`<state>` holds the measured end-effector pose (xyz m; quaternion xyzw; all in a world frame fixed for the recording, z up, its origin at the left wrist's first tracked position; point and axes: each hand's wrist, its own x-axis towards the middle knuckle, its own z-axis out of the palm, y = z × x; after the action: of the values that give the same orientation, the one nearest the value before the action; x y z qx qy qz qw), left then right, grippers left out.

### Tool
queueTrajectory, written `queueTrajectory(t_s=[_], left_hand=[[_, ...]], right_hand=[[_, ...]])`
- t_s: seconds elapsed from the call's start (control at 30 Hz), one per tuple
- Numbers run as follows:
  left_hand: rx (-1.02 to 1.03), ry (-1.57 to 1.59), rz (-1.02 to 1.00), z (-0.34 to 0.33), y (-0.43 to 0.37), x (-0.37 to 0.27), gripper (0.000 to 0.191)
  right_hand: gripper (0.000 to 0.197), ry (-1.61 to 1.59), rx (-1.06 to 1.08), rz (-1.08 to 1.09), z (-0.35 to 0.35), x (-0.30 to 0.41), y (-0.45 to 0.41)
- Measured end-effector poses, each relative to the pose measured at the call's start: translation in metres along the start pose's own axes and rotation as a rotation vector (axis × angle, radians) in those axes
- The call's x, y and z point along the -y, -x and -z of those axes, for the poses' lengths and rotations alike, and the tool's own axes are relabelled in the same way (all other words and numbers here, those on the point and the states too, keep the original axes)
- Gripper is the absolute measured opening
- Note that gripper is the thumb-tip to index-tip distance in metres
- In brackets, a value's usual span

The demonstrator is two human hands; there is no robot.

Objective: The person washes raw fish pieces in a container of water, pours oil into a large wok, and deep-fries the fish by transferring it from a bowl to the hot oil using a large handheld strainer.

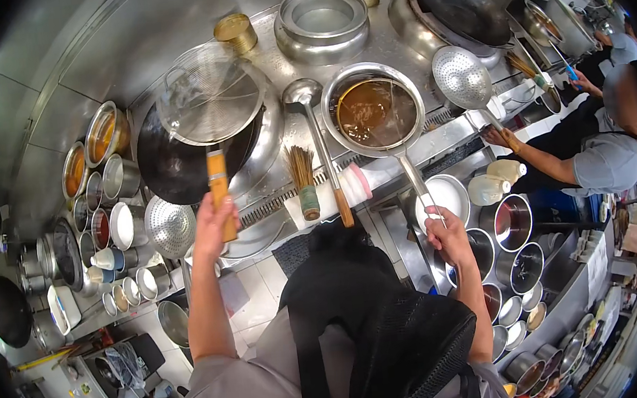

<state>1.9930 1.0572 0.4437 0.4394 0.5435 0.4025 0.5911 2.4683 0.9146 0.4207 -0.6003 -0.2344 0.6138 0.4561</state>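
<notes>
My left hand [215,225] grips the wooden handle of a round wire-mesh skimmer [210,97]. The mesh hangs over a dark wok [180,171] on the range. My right hand [448,236] is closed around a long metal handle [414,176] at the near rim of a steel pot [335,132]. Brown liquid [366,109] fills the pot, with a thin wire frame in it. I cannot tell whether that handle belongs to the pot or to a strainer in it. Between my hands lie a steel ladle [311,111] and a bamboo wok brush [302,177].
Perforated skimmers [170,226] rest on the left, near several seasoning containers [127,224]. At the back stand a tin can [236,33] and a lidless steel pot [322,34]. On the right, a co-worker [599,157] holds a perforated ladle [461,77]. Steel tubs [512,222] line the right-hand counter.
</notes>
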Motion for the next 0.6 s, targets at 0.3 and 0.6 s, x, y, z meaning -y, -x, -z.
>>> queueTrajectory(t_s=[0.3, 0.6], left_hand=[[-0.163, 0.043, 0.089, 0.103, 0.012, 0.032, 0.019], [0.052, 0.074, 0.256, 0.168, -0.006, 0.058, 0.032]], right_hand=[[0.031, -0.057, -0.044, 0.021, 0.007, -0.024, 0.007], [0.029, -0.106, -0.123, 0.115, -0.041, -0.044, 0.016]])
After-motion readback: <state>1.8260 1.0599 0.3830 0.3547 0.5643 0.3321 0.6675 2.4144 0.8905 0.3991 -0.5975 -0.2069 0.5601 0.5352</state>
